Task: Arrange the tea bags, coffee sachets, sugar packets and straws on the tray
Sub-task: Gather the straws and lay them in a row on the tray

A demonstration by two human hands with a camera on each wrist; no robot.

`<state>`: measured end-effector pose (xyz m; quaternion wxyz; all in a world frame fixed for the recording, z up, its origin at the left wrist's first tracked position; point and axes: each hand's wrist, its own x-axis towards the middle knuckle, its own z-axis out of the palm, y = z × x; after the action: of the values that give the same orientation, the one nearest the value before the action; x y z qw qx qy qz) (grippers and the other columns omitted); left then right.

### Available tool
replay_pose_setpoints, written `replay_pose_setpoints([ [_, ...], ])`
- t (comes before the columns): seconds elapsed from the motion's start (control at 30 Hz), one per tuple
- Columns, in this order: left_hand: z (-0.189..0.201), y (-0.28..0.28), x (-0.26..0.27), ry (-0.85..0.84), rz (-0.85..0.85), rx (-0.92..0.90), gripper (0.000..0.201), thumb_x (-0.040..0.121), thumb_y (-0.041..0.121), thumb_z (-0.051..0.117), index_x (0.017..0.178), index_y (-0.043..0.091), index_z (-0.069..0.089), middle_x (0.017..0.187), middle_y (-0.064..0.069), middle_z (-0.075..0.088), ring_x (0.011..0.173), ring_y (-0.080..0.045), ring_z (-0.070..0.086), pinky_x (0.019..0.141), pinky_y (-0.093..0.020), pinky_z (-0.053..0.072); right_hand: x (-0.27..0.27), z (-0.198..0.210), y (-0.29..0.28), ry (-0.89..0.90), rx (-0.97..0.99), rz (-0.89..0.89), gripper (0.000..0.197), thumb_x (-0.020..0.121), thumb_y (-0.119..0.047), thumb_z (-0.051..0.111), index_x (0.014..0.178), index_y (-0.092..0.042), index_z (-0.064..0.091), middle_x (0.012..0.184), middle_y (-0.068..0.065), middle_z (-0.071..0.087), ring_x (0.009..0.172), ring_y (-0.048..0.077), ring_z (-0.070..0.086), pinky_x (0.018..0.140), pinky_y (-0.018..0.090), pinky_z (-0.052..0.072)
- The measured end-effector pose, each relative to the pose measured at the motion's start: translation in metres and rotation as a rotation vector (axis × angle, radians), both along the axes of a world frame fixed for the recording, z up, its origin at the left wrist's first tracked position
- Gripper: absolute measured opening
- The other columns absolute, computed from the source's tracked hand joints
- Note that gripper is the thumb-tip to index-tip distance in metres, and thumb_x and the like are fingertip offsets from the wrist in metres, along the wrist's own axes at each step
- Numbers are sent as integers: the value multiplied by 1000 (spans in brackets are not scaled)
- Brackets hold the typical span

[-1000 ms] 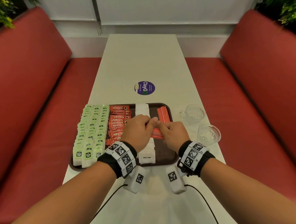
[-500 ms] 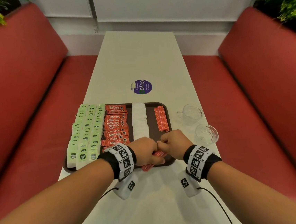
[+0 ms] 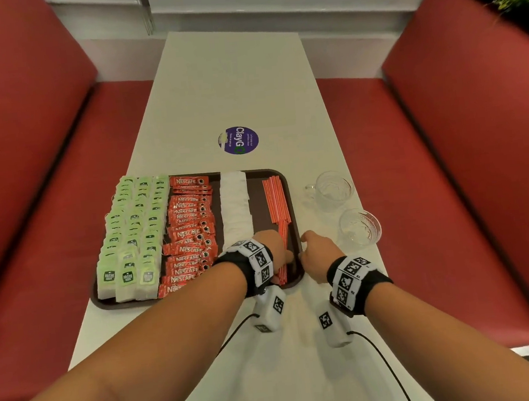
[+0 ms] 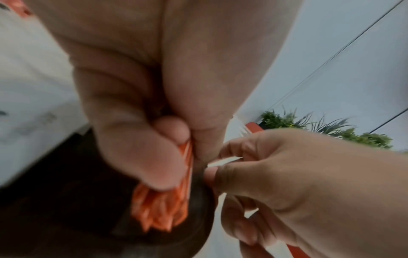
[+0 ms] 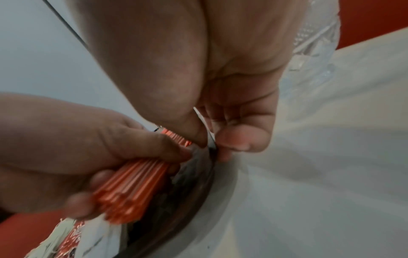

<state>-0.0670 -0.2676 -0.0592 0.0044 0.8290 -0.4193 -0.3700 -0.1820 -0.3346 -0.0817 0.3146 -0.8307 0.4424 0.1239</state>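
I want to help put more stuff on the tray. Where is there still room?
On the tray, a bare strip runs between the sugar packets and straws. The left side is packed with tea bags and coffee sachets. The near right corner is crowded: the left hand grips a straw bundle.

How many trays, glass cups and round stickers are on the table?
Tray: 1
Glass cups: 2, a farther one and a nearer one
Round sticker: 1
Total: 4
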Motion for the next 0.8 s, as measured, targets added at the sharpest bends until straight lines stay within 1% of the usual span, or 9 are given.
replay_pose_setpoints([
  [0.03,-3,-4,-1,-7,24,-18,37,97,34,57,110,0,64,92,-8,64,94,-27,69,79,-32,54,1,-1,0,1,7,8,35,98,-17,53,130,-5,46,114,18,64,98,33,65,81,39,56],
  [0.1,-7,-10,-3,-7,95,-36,37,95,34,62,109,0,65,97,-10,71,90,-27,71,80,-32,58,2,-3,-1,12,22,17,33,97,-17,55,127,-6,48,114,18,64,97,34,66,82,45,57],
  [0.23,-11,-15,-7,-1,188,-93,35,92,33,66,100,-1,67,92,-15,73,82,-29,73,77,-40,62,0,-4,-4,-7,74,5,29,98,-16,53,124,-7,47,110,21,65,87,38,69,74,49,60],
  [0.3,-10,-14,-8,-54,157,-109,34,93,34,64,98,0,67,90,-13,72,79,-28,72,75,-37,61,-1,-5,-5,-16,87,-2,27,98,-14,50,124,-8,46,107,20,65,82,38,69,69,47,60],
  [0.37,-8,-11,-8,-111,109,-116,35,94,37,62,97,3,65,90,-12,70,75,-27,68,70,-33,59,0,-7,-4,-22,87,-2,27,98,-14,50,124,-8,46,106,20,66,83,39,69,71,49,60],
  [0.47,-5,-6,-9,-170,44,-106,39,92,42,65,99,4,63,91,-9,67,70,-23,60,63,-30,50,0,-10,-4,-36,88,-1,29,98,-15,51,125,-8,45,106,20,66,85,39,68,75,49,59],
  [0.53,-3,-3,-10,-187,8,-80,47,88,45,69,108,3,61,93,-8,65,78,-23,64,67,-28,49,-2,-11,-4,-51,96,-2,29,98,-15,51,126,-8,45,106,19,66,85,38,68,75,47,59],
  [0.63,-1,3,-13,-211,-54,-69,57,82,43,76,120,4,55,110,-10,65,99,-25,65,77,-29,48,-4,-12,-4,-60,105,2,28,99,-15,51,125,-9,44,103,18,67,80,37,68,71,46,60],
  [0.8,-4,7,-22,-251,-118,-51,57,85,35,74,127,5,50,123,-13,54,110,-27,60,88,-31,48,-5,-11,-4,-67,120,6,27,99,-15,51,124,-9,44,101,17,66,76,37,68,66,48,60],
])
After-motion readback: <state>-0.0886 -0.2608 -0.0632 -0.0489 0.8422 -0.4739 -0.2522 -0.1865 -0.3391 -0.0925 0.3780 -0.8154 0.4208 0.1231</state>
